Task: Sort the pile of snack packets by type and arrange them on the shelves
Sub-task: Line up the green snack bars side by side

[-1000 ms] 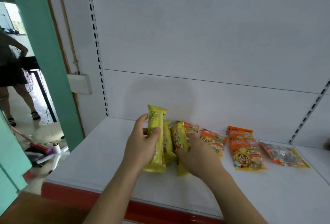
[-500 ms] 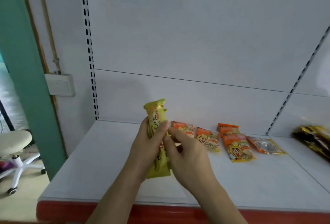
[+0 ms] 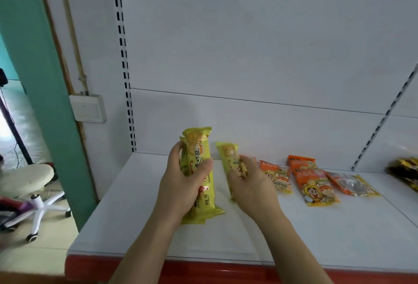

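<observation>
Since half a second ago the right hand (image 3: 251, 184) has pulled one long yellow foil snack packet (image 3: 229, 161) away at frame centre, fingers clamped on it; the left hand (image 3: 181, 184) grips the remaining yellow packets (image 3: 201, 170), which could slide out of its loose stack.

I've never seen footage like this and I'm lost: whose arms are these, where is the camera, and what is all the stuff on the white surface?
There is no machine here. The camera sits on a person's head and looks forward and down, so the two bare arms reaching in from the bottom are that person's own.

The left hand grips a bunch of long yellow snack packets, held upright above the white shelf. The right hand holds one more yellow packet of the same look, a little apart from the bunch.

Lying flat on the shelf to the right are two orange packets with a cartoon face, then a clear packet with orange edges. At the far right edge some dark and gold packets are only partly in view.

To the left, beyond a green wall, stands a white stool on wheels.
</observation>
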A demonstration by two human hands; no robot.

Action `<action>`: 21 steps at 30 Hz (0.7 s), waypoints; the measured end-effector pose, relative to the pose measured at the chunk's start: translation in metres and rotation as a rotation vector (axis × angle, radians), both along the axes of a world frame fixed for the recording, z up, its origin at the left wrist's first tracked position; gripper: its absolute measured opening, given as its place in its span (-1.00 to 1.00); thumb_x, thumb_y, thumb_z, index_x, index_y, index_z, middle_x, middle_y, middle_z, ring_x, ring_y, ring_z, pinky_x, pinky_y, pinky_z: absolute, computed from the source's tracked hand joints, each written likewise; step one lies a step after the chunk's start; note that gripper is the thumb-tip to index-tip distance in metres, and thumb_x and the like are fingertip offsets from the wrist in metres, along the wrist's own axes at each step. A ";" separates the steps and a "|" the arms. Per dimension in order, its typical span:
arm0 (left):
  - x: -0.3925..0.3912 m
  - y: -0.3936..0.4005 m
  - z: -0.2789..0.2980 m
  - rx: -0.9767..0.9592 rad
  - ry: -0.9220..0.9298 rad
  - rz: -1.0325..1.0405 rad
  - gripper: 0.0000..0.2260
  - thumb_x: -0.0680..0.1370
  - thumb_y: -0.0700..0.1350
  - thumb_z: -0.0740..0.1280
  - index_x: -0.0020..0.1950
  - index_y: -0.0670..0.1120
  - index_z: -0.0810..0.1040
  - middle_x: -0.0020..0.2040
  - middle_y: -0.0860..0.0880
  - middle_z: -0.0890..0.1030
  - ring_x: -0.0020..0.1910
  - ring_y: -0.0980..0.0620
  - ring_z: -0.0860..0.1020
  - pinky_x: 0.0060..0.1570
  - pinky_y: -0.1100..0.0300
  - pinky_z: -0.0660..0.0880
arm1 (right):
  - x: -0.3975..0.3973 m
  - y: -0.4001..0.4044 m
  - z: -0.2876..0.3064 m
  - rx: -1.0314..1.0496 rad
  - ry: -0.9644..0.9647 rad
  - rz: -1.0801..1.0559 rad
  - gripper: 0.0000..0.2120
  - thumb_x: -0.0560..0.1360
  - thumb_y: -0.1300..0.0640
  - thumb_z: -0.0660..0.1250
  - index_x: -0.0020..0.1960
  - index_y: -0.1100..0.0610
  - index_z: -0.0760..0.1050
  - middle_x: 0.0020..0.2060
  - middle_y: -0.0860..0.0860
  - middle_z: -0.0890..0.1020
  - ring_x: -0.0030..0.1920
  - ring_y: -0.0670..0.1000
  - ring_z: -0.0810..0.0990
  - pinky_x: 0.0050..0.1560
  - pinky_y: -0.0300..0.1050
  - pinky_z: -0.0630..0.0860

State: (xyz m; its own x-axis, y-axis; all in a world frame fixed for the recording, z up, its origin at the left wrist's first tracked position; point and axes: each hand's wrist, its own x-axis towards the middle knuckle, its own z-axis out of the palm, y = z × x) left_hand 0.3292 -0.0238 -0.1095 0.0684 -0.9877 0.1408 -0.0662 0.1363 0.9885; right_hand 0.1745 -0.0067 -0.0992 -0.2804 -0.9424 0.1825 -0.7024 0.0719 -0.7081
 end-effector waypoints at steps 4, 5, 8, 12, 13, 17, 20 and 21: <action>-0.033 0.004 0.005 -0.027 0.035 -0.113 -0.49 0.54 0.21 0.43 0.45 0.34 0.34 0.16 0.22 0.65 0.11 0.12 0.67 0.18 -0.06 0.61 | -0.004 0.038 0.013 -0.210 -0.439 0.127 -0.58 0.62 0.01 0.22 0.44 -0.25 0.30 -0.04 -0.28 0.65 -0.04 -0.14 0.66 0.01 0.08 0.63; -0.045 0.005 0.007 -0.044 0.040 -0.157 -0.55 0.56 0.21 0.41 0.42 0.36 0.38 0.15 0.23 0.67 0.10 0.13 0.68 0.18 -0.07 0.62 | -0.010 0.043 0.013 -0.240 -0.470 0.149 -0.58 0.64 0.03 0.19 0.45 -0.29 0.28 0.00 -0.41 0.60 0.03 -0.23 0.63 0.06 0.00 0.62; -0.087 0.012 0.012 -0.093 0.058 -0.290 -0.58 0.57 0.26 0.35 0.41 0.43 0.35 0.22 0.24 0.65 0.17 0.15 0.66 0.23 -0.08 0.59 | -0.045 0.059 0.012 -0.285 -0.544 0.140 -0.55 0.64 0.08 0.25 0.38 -0.37 0.25 0.03 -0.55 0.53 0.11 -0.36 0.56 0.09 -0.21 0.56; -0.155 0.033 0.017 -0.158 0.046 -0.439 -0.54 0.57 0.29 0.32 0.44 0.47 0.27 0.38 0.22 0.56 0.35 0.17 0.55 0.38 -0.05 0.50 | -0.105 0.094 0.008 -0.349 -0.477 0.010 -0.34 0.56 0.01 0.39 0.54 -0.25 0.17 0.16 -0.41 0.56 0.15 -0.29 0.58 0.12 -0.18 0.59; -0.176 0.041 0.019 -0.180 0.022 -0.462 -0.50 0.56 0.30 0.29 0.49 0.42 0.26 0.42 0.23 0.53 0.39 0.19 0.51 0.41 -0.02 0.47 | -0.123 0.104 0.007 -0.367 -0.478 -0.038 -0.33 0.55 0.03 0.41 0.54 -0.25 0.16 0.15 -0.41 0.57 0.15 -0.28 0.59 0.14 -0.15 0.59; -0.267 0.083 0.024 -0.253 -0.075 -0.519 -0.37 0.53 0.32 0.19 0.60 0.25 0.26 0.50 0.21 0.44 0.48 0.19 0.40 0.49 0.09 0.36 | -0.201 0.151 0.002 -0.480 -0.447 -0.218 -0.30 0.52 0.02 0.45 0.51 -0.32 0.17 0.24 -0.34 0.56 0.21 -0.22 0.59 0.22 0.00 0.57; -0.337 0.120 0.026 -0.258 -0.094 -0.619 -0.46 0.59 0.28 0.14 0.59 0.28 0.28 0.51 0.22 0.43 0.48 0.20 0.40 0.45 0.20 0.36 | -0.265 0.195 0.001 -0.526 -0.405 -0.301 -0.32 0.53 0.08 0.44 0.49 -0.32 0.19 0.15 -0.44 0.55 0.15 -0.29 0.59 0.13 -0.12 0.59; -0.361 0.130 0.025 -0.248 -0.088 -0.667 -0.51 0.63 0.25 0.17 0.58 0.29 0.30 0.50 0.23 0.43 0.46 0.21 0.41 0.45 0.18 0.38 | -0.289 0.210 0.001 -0.523 -0.423 -0.318 -0.33 0.54 0.10 0.43 0.48 -0.33 0.20 0.12 -0.44 0.57 0.14 -0.24 0.62 0.10 -0.08 0.61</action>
